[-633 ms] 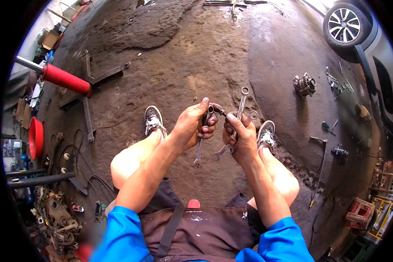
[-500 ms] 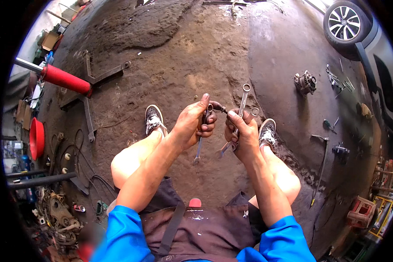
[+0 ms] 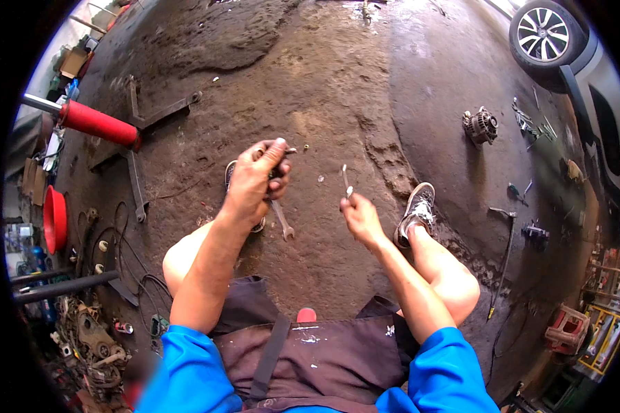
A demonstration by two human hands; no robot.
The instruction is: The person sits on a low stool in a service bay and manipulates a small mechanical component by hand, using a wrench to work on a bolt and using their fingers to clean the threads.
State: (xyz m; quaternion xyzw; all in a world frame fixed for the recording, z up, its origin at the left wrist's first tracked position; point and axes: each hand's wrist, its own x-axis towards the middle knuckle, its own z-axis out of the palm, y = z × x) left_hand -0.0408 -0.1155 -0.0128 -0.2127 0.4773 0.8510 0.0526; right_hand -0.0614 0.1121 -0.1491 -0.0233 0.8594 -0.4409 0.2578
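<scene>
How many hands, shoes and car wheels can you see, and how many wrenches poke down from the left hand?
Hands (left hand, right hand): 2
Shoes, one mostly hidden: 2
Car wheel: 1
Wrench poking down: 1
Total: 6

Below me spreads a stained, uneven brown floor (image 3: 344, 275). Taking twelve as straight ahead of me, a round motor part (image 3: 480, 127) sits on it at two o'clock, with a cluster of metal tools (image 3: 523, 118) just beyond. A long bar (image 3: 507, 255) lies between three and four. Cables (image 3: 120, 241) loop near nine, and a heap of greasy parts (image 3: 93, 334) lies toward eight.
</scene>
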